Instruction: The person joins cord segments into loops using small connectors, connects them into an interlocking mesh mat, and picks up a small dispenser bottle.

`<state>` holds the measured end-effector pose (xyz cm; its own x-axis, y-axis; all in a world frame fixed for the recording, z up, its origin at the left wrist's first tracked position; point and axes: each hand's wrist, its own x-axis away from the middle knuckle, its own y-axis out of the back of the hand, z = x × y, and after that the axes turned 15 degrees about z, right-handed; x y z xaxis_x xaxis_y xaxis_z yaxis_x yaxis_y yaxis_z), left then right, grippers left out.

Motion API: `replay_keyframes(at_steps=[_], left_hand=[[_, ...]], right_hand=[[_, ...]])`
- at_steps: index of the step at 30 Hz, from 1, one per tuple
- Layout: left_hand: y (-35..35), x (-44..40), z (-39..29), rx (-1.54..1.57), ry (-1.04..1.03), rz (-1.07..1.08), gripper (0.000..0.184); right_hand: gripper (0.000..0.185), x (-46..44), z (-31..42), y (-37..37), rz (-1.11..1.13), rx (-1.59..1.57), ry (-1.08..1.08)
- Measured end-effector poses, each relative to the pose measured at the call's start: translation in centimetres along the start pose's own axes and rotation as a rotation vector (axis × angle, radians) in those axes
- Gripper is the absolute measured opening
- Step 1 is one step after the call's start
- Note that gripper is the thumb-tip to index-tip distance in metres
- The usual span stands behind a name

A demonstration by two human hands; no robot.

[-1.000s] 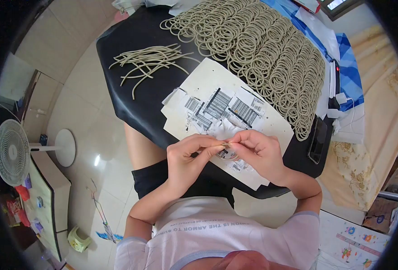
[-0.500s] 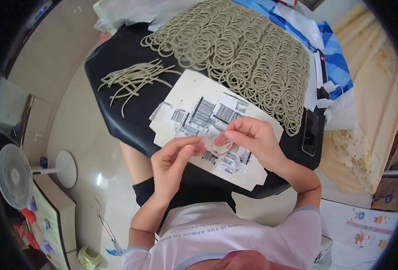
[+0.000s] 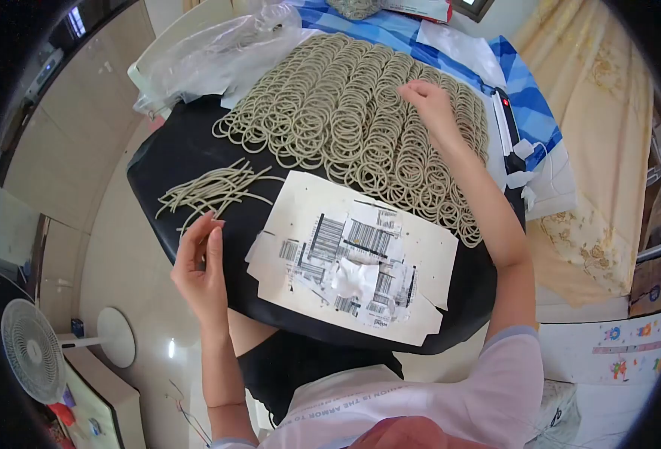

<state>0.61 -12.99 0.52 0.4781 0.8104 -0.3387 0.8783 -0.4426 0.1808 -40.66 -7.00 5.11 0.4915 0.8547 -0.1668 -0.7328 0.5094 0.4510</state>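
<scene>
Rows of overlapping beige rings point(image 3: 345, 112) cover the far part of the black table point(image 3: 151, 165). Over their right side is my right hand point(image 3: 429, 105), its fingers pinched together; whether a ring is between them is too small to tell. My left hand point(image 3: 202, 269) is beside the near end of a loose bunch of beige strips point(image 3: 214, 187), thumb and fingers apart, holding nothing. Between the arms lies a cream cardboard sheet point(image 3: 285, 217) bearing barcode labels, with a crumpled white tissue point(image 3: 354, 278) on it.
A clear plastic bag point(image 3: 218, 56) lies at the far left. A power strip point(image 3: 508, 127) with plugs is at the right edge, near a blue checked cloth point(image 3: 528, 82). A white fan point(image 3: 35, 352) stands on the left.
The ring that was in my right hand over the cardboard is no longer there. My right hand has moved far forward over the ring rows; my left hand has moved left toward the strips.
</scene>
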Motion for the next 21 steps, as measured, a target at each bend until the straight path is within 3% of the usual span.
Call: replay_keyframes(at_steps=[3,7,10,14,21], left_hand=[[0.7,-0.8,0.8,-0.108,0.009,-0.01,0.021],[0.8,-1.3,1.9,-0.228,-0.02,0.018,0.019],[0.6,-1.4,1.7,-0.319,-0.046,0.04,0.019],[0.7,-1.3,1.7,-0.35,-0.046,0.014,0.017],[0.3,-0.7,-0.5,0.023,-0.029,0.074,0.014]], right_hand=[[0.025,-1.7,-2.0,-0.4,-0.111,0.22,0.159],[0.025,-2.6,-3.1,-0.1,-0.141,0.366,0.142],[0.023,-3.1,-4.1,-0.3,-0.307,0.694,0.247],[0.023,-3.2,-3.1,-0.1,-0.245,0.688,0.206],[0.021,-2.2,-2.4,0.2,-0.2,0.571,0.271]])
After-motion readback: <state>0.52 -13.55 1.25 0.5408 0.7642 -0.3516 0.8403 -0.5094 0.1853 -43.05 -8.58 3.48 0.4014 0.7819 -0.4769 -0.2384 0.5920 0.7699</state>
